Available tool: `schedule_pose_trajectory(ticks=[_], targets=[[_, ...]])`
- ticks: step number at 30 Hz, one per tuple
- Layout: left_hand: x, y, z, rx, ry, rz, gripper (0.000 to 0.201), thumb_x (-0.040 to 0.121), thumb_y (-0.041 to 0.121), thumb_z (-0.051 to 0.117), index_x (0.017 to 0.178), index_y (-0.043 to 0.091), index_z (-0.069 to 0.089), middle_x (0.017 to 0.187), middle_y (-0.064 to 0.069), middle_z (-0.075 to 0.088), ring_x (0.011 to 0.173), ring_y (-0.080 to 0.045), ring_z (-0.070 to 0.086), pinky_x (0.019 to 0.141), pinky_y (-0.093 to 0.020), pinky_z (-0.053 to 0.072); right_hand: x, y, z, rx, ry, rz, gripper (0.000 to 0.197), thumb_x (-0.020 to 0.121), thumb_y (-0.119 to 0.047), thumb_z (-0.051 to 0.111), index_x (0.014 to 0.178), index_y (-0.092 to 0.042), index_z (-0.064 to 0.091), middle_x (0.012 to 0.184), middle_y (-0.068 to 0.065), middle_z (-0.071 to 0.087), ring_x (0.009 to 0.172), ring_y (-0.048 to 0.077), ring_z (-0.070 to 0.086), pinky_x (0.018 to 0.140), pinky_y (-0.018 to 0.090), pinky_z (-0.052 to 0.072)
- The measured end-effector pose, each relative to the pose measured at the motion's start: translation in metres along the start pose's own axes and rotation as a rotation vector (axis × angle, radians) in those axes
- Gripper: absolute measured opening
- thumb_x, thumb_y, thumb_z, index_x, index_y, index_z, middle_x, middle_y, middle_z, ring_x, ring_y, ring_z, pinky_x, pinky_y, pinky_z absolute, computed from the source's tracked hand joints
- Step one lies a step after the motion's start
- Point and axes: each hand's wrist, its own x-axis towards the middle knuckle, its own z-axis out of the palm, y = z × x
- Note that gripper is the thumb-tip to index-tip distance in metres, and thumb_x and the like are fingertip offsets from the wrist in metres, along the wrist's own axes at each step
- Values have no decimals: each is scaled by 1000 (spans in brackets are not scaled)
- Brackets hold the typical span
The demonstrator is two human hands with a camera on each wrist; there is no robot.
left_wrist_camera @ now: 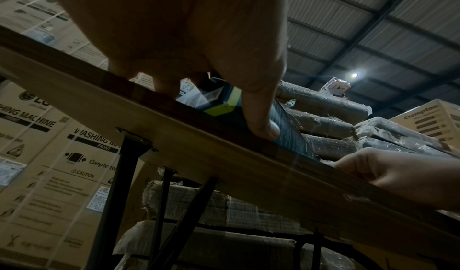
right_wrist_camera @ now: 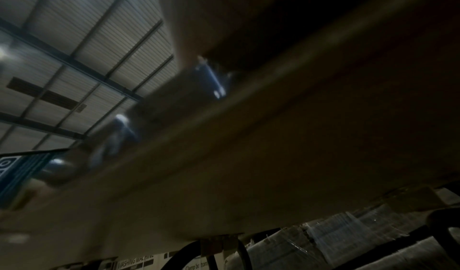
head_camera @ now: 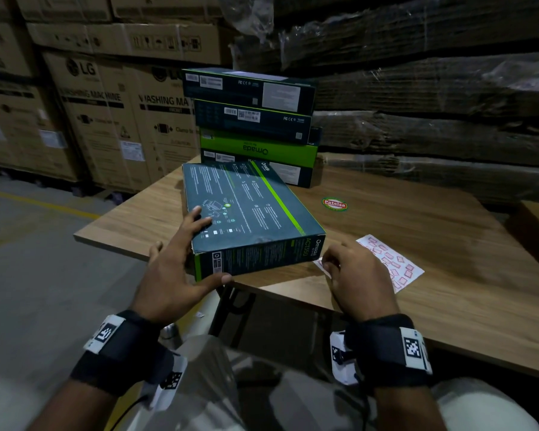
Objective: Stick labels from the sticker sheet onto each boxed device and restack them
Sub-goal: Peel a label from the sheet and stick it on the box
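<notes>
A dark teal and green boxed device (head_camera: 246, 209) lies flat on the wooden table (head_camera: 386, 219), close to its front edge. My left hand (head_camera: 199, 248) grips the box's near left corner, with its fingers spread on top and its thumb (left_wrist_camera: 261, 120) against the front side (left_wrist_camera: 288, 128). A white sticker sheet (head_camera: 392, 262) with red labels lies to the right of the box. My right hand (head_camera: 332, 264) is curled over the sheet's near left corner and pinches it; the fingertips are mostly hidden. Behind stands a stack of several similar boxes (head_camera: 252, 119). The right wrist view is dark and blurred.
A round red and green sticker (head_camera: 334, 204) is on the tabletop behind the sheet. Large cardboard cartons (head_camera: 106, 119) stand at the left. Wrapped flat cardboard bundles (head_camera: 433, 104) are piled behind and to the right. Black table legs (left_wrist_camera: 119, 185) show underneath.
</notes>
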Motion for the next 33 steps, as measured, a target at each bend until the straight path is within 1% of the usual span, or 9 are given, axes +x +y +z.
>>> schedule_pose_trajectory(ticks=[3, 6, 9, 12, 15, 18, 22, 26, 33], targets=[[0, 0, 0, 1, 3, 2, 107, 70, 79, 72, 163, 41, 35, 174, 35, 13, 156, -13, 39, 124, -69, 23, -4, 3, -7, -13, -54, 21, 17, 89, -11, 69, 95, -27, 72, 101, -6, 63, 100, 24, 62, 72, 37, 49], [-1, 0, 0, 4, -1, 3, 107, 70, 79, 72, 163, 41, 34, 174, 34, 13, 154, -12, 41, 124, -69, 23, -8, 7, -14, -21, -89, 65, 21, 86, -10, 65, 94, -28, 71, 105, -9, 65, 105, 21, 60, 75, 34, 46], [-1, 1, 0, -2, 2, 6, 107, 69, 79, 72, 162, 41, 35, 174, 34, 13, 153, -11, 41, 123, -70, 23, -10, 10, -17, 52, -16, 130, 14, 89, -14, 62, 93, -26, 69, 100, -6, 70, 98, 25, 64, 73, 34, 45], [-1, 2, 0, -2, 5, 5, 107, 69, 79, 72, 162, 40, 35, 174, 34, 13, 151, -10, 43, 123, -71, 23, -11, 12, -17, 64, 49, 131, 12, 90, -18, 66, 99, -26, 69, 99, -2, 72, 95, 28, 66, 75, 39, 53], [-1, 2, 0, -5, 5, -5, 107, 69, 79, 72, 162, 41, 35, 174, 35, 13, 145, -9, 45, 123, -71, 25, -13, 17, -15, 57, 35, 114, 21, 90, -15, 71, 106, -28, 69, 108, -3, 67, 101, 26, 64, 80, 42, 55], [-1, 2, 0, -3, 3, 3, 108, 69, 79, 72, 163, 41, 35, 174, 35, 13, 149, -7, 43, 124, -71, 22, -13, 25, -14, -21, 32, 160, 27, 91, -13, 70, 113, -29, 71, 114, 0, 67, 108, 28, 62, 82, 40, 54], [-1, 1, 0, 1, -1, -6, 108, 69, 79, 72, 163, 41, 35, 173, 36, 13, 145, -7, 45, 125, -70, 21, -12, 32, -16, 11, -8, 212, 41, 85, 0, 64, 111, -30, 74, 113, -1, 72, 103, 28, 67, 81, 38, 57], [0, 1, 0, 4, -4, -3, 108, 69, 79, 72, 162, 40, 35, 173, 36, 12, 146, -8, 45, 126, -69, 19, -13, 41, -14, 86, 44, 202, 35, 83, -1, 71, 98, -33, 71, 102, -1, 74, 91, 26, 69, 75, 39, 59], [-2, 5, 0, -3, 4, -11, 107, 69, 77, 74, 162, 40, 36, 172, 38, 14, 134, -4, 46, 124, -70, 24, -17, 49, -19, 61, 183, 254, 40, 82, -2, 72, 110, -30, 76, 112, -3, 74, 97, 29, 70, 80, 41, 59]])
